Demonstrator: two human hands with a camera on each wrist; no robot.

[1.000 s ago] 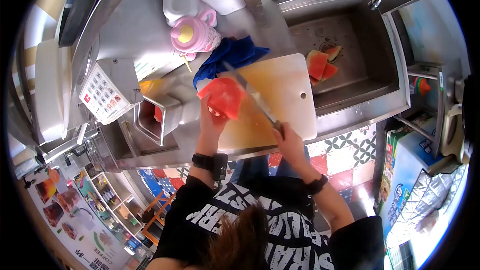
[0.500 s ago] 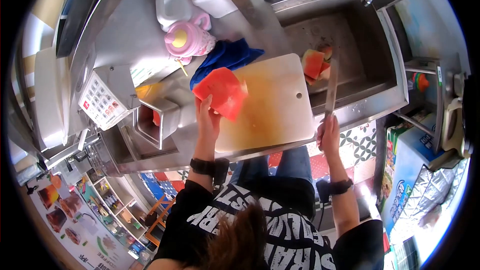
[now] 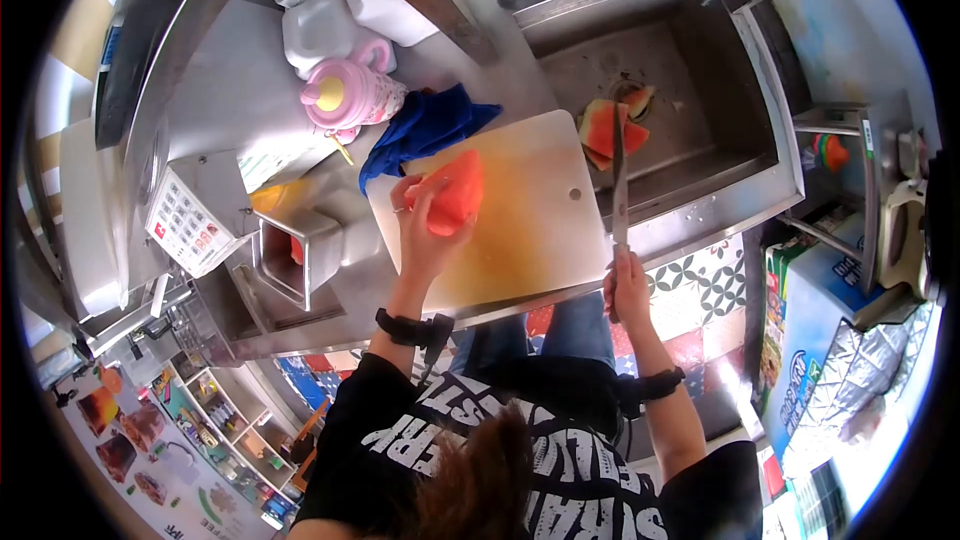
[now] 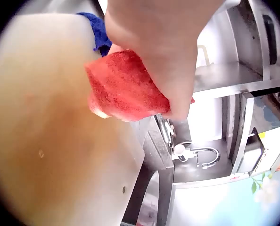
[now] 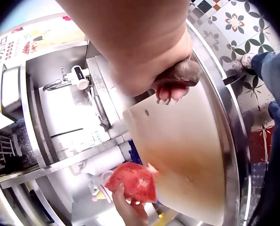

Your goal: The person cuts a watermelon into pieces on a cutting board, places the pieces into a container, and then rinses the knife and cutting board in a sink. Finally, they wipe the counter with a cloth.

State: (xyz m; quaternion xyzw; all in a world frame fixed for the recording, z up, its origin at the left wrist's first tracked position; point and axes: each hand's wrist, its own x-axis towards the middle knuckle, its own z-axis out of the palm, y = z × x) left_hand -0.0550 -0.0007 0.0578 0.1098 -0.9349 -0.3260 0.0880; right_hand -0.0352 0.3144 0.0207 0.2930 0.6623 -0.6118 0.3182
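My left hand [image 3: 425, 240] grips a peeled chunk of red watermelon [image 3: 458, 190] over the left part of the white cutting board [image 3: 545, 155]. In the left wrist view the watermelon [image 4: 123, 87] shows a wet red face with a pale bit at its lower corner. My right hand [image 3: 628, 290] is wrapped around the handle of a long knife [image 3: 620, 180] by the board's right edge. Its blade points away from the body, overlapping the sink in the head view. From the right wrist, the dark knife handle [image 5: 181, 74] sticks out of the curled fist. Orange juice stains the board.
Watermelon pieces [image 3: 603, 128] lie in the steel sink [image 3: 690, 150] on the right. A blue cloth [image 3: 430, 125] sits at the board's far left corner, near a pink jug [image 3: 350, 95] and white plastic jugs [image 3: 320, 25]. A metal container [image 3: 300, 255] stands left.
The knife has left the watermelon, swung right over the sink, then come back slightly left. My left hand has turned the watermelon and brought it further over the board.
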